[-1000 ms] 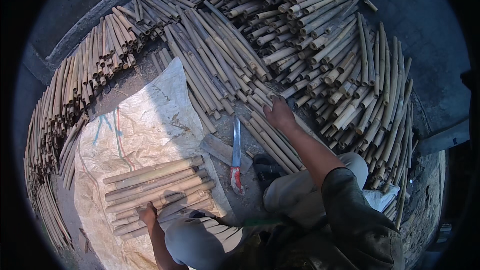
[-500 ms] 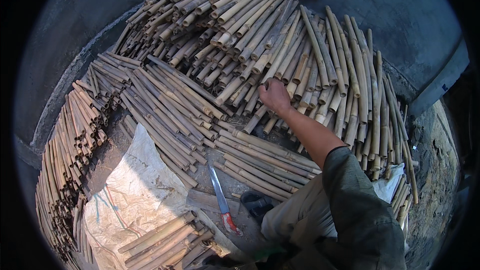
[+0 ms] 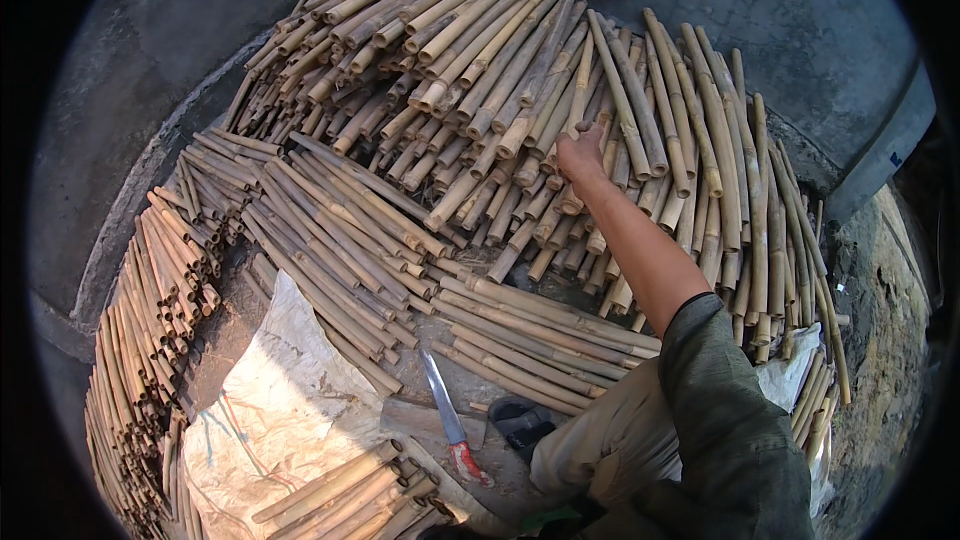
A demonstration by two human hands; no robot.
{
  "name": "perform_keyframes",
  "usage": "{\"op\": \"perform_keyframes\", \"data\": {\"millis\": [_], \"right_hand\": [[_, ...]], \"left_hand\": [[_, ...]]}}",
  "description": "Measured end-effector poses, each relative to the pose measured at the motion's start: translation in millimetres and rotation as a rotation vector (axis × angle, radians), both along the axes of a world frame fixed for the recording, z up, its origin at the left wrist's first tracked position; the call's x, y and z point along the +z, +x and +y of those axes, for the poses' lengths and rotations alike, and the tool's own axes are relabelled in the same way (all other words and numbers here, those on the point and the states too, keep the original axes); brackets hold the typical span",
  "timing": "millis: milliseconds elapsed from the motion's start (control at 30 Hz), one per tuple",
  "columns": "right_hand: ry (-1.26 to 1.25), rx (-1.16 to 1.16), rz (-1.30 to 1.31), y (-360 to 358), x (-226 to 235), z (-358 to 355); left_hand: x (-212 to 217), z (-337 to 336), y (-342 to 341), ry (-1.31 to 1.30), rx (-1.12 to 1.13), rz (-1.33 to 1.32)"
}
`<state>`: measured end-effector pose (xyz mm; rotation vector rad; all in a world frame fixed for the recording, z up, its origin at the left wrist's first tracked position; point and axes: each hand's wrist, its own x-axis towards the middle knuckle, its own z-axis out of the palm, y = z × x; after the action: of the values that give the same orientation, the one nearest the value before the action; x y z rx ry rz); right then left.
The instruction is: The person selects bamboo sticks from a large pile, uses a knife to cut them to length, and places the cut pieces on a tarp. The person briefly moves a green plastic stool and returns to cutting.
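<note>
While the right hand (image 3: 580,152) reaches far out over the big heap of bamboo stalks (image 3: 520,90), its grip rests on one stalk's end, fingers curled, whether clenched I cannot tell. A red-handled knife (image 3: 450,420) lies near the white sack (image 3: 280,390).

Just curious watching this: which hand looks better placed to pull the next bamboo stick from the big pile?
The right hand, most likely. It is stretched out and already rests on the bamboo sticks of the far pile. The left hand is out of view, so it shows no reach toward that pile.
</note>
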<state>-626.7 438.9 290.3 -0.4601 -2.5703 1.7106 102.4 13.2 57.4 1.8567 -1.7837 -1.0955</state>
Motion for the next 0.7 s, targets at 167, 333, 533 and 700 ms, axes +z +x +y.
{"op": "perform_keyframes", "data": {"millis": [167,333,533,700], "right_hand": [[1.135,0.146,0.210,2.0,-1.0,9.6],[0.600,0.305,0.139,-11.8,-13.3,-41.5],[-0.441,0.120,-0.192,-48.7,-8.9,-55.6],[-0.608,-0.071,-0.103,-49.8,14.9,6.2]], "left_hand": [[0.0,1.1,3.4,0.002,-0.010,-0.003],[1.5,0.3,2.1,0.002,-0.023,-0.009],[5.4,-2.0,6.8,-0.017,-0.024,-0.012],[1.8,-2.8,8.6,-0.007,-0.029,-0.012]]}}
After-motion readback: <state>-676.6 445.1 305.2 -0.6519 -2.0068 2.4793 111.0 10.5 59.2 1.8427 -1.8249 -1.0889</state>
